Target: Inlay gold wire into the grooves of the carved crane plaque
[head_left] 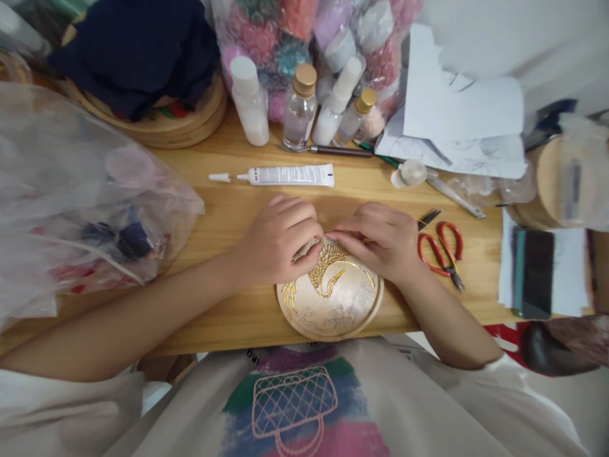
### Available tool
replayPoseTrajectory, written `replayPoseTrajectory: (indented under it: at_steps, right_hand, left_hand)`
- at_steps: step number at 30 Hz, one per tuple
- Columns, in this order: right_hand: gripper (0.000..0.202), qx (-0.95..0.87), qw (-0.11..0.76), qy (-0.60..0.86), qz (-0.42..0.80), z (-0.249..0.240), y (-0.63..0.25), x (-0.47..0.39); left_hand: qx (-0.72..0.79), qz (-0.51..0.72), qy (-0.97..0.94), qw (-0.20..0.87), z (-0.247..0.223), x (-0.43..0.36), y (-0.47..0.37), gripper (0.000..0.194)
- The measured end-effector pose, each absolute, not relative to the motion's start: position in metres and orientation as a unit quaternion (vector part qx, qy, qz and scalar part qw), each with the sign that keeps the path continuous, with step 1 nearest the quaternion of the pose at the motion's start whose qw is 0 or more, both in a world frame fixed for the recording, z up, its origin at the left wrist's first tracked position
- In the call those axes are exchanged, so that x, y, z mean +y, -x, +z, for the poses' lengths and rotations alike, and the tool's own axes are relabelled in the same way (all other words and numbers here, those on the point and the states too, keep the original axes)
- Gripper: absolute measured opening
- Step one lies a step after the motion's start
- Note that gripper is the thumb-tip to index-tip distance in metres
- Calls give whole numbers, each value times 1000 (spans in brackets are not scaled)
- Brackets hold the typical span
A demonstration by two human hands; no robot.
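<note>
A round wooden disc [352, 304] lies at the table's front edge, with a gold bird-like design and thin drawn wave lines on it. Over its upper left part rests my left hand [283, 244], fingers curled and pinched together near the design's top. My right hand [383, 241] is closed at the disc's upper right, its fingertips meeting those of the left. Whatever is between the fingertips is too small to name. A short piece of gold wire shows by my right hand. Both hands hide the disc's upper edge.
Behind the hands lies a white tube [292, 175] with its cap beside the nozzle. Red-handled pliers [440, 251] and a phone [533, 273] are at right. Several bottles stand at the back before a bubble-wrapped bundle [304, 38]. A plastic bag [85, 190] covers the left side.
</note>
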State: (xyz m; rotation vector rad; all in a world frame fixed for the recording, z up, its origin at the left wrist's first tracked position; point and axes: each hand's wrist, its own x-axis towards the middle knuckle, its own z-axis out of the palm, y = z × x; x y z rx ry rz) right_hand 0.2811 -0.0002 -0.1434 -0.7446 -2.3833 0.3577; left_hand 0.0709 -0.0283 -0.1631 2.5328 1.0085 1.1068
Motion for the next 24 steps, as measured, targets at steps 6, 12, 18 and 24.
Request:
replayPoseTrajectory:
  at_steps: [6,12,18,24]
  right_hand:
    - [2,-897,315,280,131,-143,-280,-1]
    - [5,-902,304,282,115,-143,-281,0]
    - [7,-905,292,288,114,-143,-282,0]
    - [4,-904,300,278,128,-143,-281,0]
  left_hand:
    - [349,360,-859,103,-161,-29,-70,8]
    - [360,351,-858,108,-161,-30,-70,8]
    - [350,356,-860,103,-160,-30,-70,7]
    - [353,358,-857,112,-161,-30,-70,9]
